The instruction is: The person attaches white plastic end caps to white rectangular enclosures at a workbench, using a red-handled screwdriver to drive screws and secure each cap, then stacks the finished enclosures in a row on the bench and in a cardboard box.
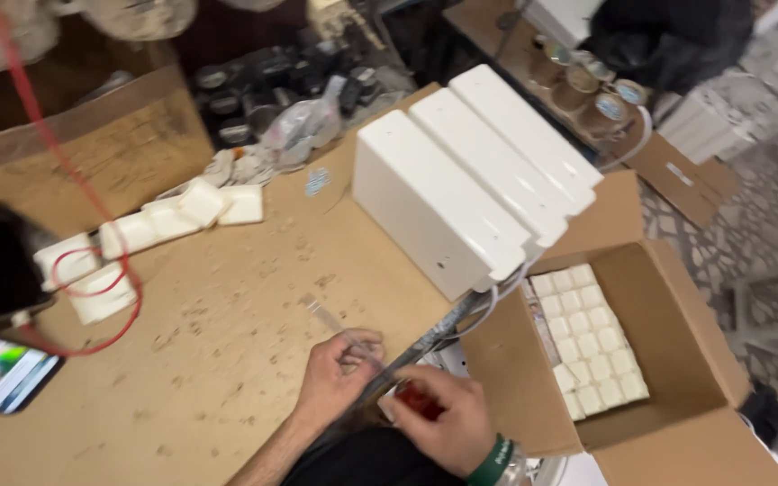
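Head view, lower centre of frame: the left hand has its grip closed on a thin clear strip angled toward upper left, while the right hand grips a small red and white part at the worktop edge. The strip looks slender, translucent and blurred; in my judgement it could bend or slip, as only its near end is pinched. At right, an open carton of white blocks adjoins three white housings.

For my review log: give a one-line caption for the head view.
Left hand and right hand meet over a small red-and-white part at a worn table, beside a carton.
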